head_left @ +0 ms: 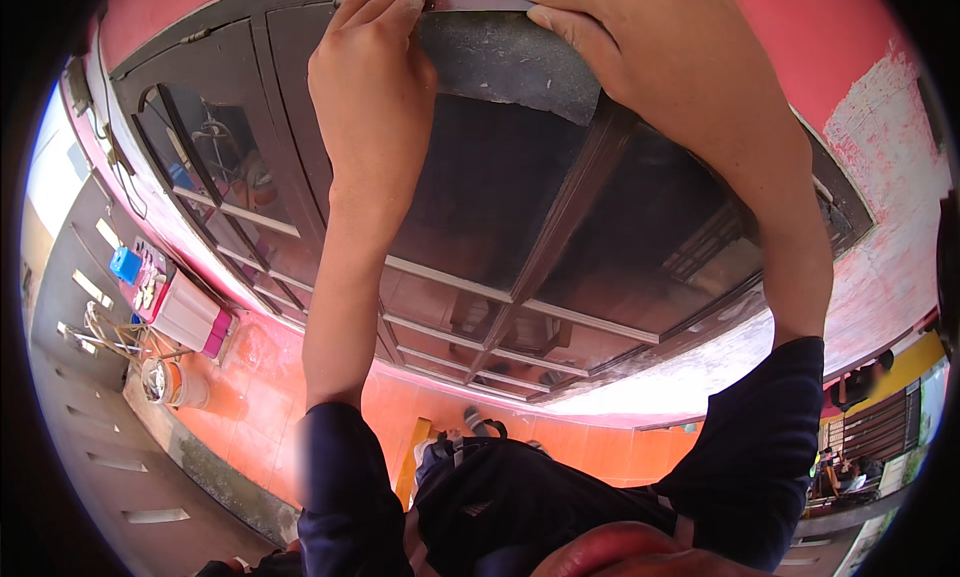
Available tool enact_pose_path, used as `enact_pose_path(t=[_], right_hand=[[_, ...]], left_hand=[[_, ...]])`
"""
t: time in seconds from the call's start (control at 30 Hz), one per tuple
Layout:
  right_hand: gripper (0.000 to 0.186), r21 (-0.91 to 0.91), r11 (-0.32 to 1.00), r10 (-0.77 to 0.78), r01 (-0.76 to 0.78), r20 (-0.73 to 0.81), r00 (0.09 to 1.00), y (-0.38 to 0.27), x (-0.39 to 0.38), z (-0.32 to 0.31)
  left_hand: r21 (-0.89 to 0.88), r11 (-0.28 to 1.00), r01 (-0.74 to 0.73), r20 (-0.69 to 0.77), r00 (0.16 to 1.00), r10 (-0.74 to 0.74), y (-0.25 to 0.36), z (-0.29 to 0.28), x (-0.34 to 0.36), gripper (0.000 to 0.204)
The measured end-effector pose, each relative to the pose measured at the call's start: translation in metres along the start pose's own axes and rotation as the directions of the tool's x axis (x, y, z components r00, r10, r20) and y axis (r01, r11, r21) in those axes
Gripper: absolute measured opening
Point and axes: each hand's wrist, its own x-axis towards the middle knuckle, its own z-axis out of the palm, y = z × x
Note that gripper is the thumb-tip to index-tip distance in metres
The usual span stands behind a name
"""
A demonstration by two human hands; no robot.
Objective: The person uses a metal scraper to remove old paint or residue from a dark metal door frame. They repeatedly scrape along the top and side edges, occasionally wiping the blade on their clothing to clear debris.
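Note:
High on a dark brown window frame point(625, 127) with glass panes, a rough-edged dark grey sheet point(500, 62) lies beneath a paler strip along its top edge. My left hand point(370, 87) has its fingers bent and pressed together at the sheet's upper left end. My right hand point(620, 47) grips the upper right of the sheet, thumb and fingers at its top edge. Both forearms reach up from dark sleeves. Some fingertips are cut off by the top of the view.
A pink wall point(770, 27) surrounds the window. At lower left, a cabinet point(185, 312) with a blue container point(125, 264) stands near buckets point(185, 385) and a grey wall point(70, 407). A yellow plank point(410, 457) lies beside my body above orange floor tiles. Assorted items sit at far right.

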Motion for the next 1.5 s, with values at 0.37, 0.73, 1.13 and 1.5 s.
enact_pose_path(t=[0.37,0.73,1.13,1.5], right_hand=[[0.031,0.058,0.997,0.056,-0.044,-0.226,0.973,0.012,-0.035,0.009],[0.031,0.098,0.992,0.087,-0.076,-0.113,0.990,-0.001,-0.007,0.006],[0.032,0.098,0.987,0.137,-0.129,-0.091,0.986,-0.003,-0.009,0.002],[0.033,0.091,0.994,0.076,-0.062,-0.149,0.986,-0.018,0.007,0.007]], left_hand=[[-0.071,0.995,-0.065,0.061,0.996,0.070,0.030,0.003,0.005,0.032],[-0.069,0.998,-0.011,0.090,0.996,0.017,0.008,-0.001,0.008,0.041],[-0.122,0.992,-0.018,0.062,0.998,0.026,0.002,0.000,0.009,0.036],[-0.135,0.990,0.035,0.086,0.996,-0.023,-0.017,-0.002,0.005,0.036]])
